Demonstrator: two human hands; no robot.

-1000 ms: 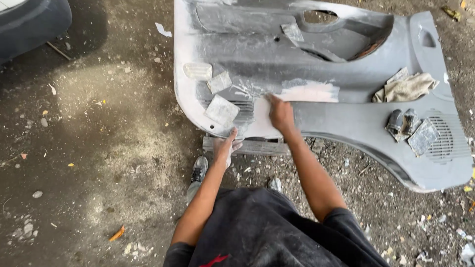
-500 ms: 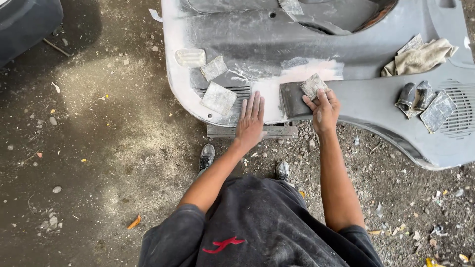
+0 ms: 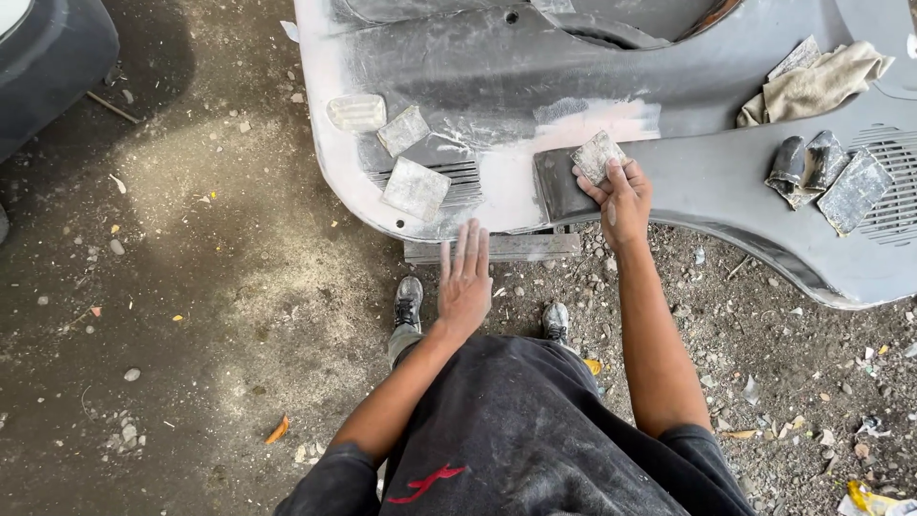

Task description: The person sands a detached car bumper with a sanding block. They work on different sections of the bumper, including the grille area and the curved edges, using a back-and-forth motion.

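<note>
Left hand point(image 3: 465, 282) has slid off the door panel point(image 3: 726, 182), fingers flat; right hand point(image 3: 621, 196) still pinches sandpaper point(image 3: 596, 155).

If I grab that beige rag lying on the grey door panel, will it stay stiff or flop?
The beige rag lies crumpled in soft folds on the door panel, so it would probably flop and drape. It looks thin, so likely light. Dragging it might shift the sanding sheet tucked against it.

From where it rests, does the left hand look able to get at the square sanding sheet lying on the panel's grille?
Probably yes. The left hand lies flat at the panel's lower edge, empty, and the square sanding sheet sits just beyond its fingers with nothing between them.
</note>
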